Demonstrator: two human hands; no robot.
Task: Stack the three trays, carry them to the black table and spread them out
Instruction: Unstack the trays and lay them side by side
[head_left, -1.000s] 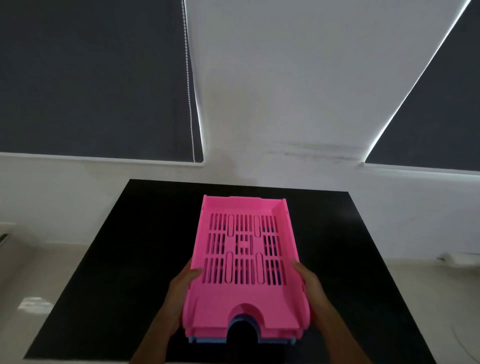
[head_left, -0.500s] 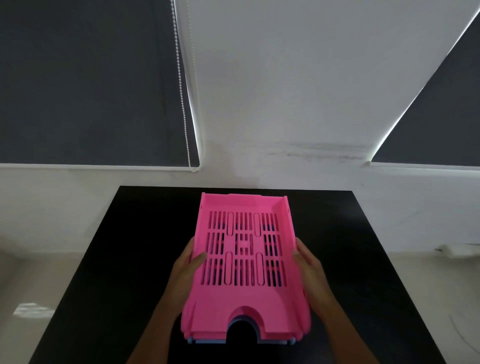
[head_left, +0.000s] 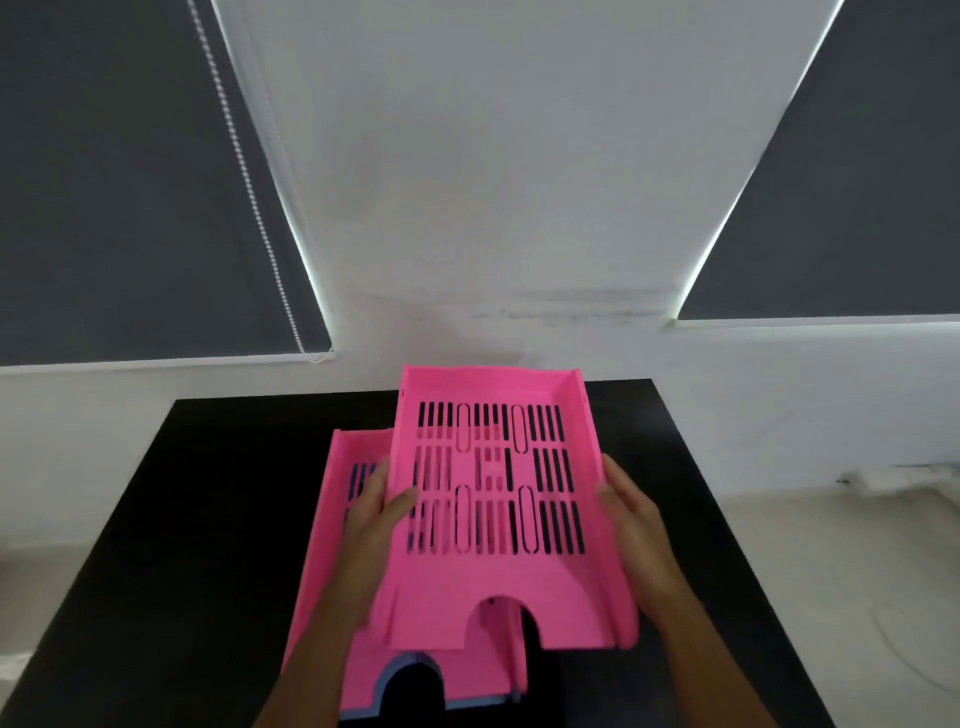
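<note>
The top pink tray (head_left: 493, 582) is lifted off the stack and held to the right, above the black table (head_left: 197, 519). My left hand (head_left: 376, 525) grips its left wall and my right hand (head_left: 631, 519) grips its right wall. Below and to the left, a second pink tray (head_left: 332, 525) lies on the table, partly hidden by the lifted tray. A blue tray (head_left: 387, 686) sits under the second pink one; only its front rim around the arched notch shows.
The table stands against a white wall (head_left: 498, 182). Dark roller blinds (head_left: 114, 197) hang at left and right, with a bead chain (head_left: 244, 176) on the left one. A pale floor (head_left: 852, 571) lies to the right of the table.
Both hands have lifted the top pink tray off the stack and shifted it right. The second pink tray and the blue tray beneath it have come into view.
</note>
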